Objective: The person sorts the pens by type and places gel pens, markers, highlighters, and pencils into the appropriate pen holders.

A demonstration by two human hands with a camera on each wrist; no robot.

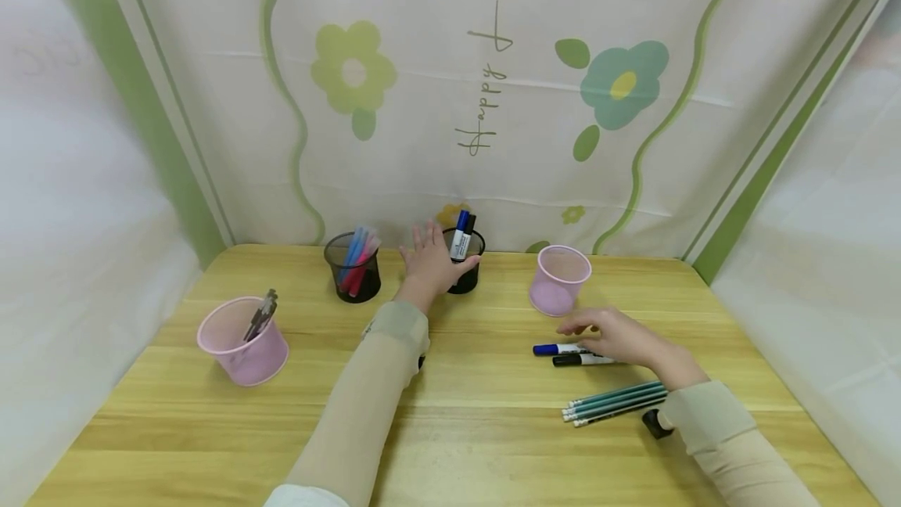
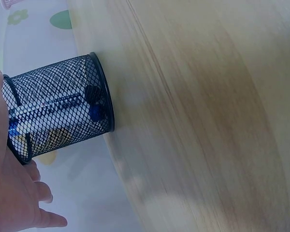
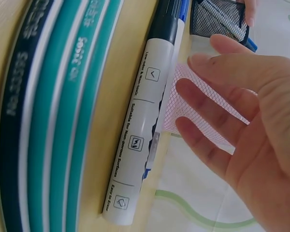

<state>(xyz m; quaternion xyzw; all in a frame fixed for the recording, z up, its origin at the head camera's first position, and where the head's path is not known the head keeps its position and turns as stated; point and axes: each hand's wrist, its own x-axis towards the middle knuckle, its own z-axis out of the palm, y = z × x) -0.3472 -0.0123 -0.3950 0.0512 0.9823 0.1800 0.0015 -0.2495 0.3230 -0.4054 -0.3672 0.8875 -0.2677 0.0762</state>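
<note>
My left hand (image 1: pixel 431 263) is at the rim of a black mesh pen cup (image 1: pixel 468 278), its fingers spread to the left and its thumb across the cup's near side. Inside that cup stand a blue-capped marker (image 1: pixel 460 235) and a black-capped marker (image 1: pixel 469 227), caps up. Over the table, my right hand (image 1: pixel 622 336) hovers with loosely bent fingers and holds nothing. Close below it lie another blue-capped marker (image 1: pixel 552 350) and another black-capped marker (image 3: pixel 140 130), side by side. Several green pencils (image 1: pixel 615 402) lie in a bundle nearer to me, by my right wrist.
A second black mesh cup (image 1: pixel 357 288) with blue and pink pens stands left of my left hand. At the far left, a pink mesh cup (image 1: pixel 256 358) holds dark pens. Another pink cup (image 1: pixel 554 296) stands behind the right hand. A printed curtain (image 1: pixel 422 139) hangs behind the table.
</note>
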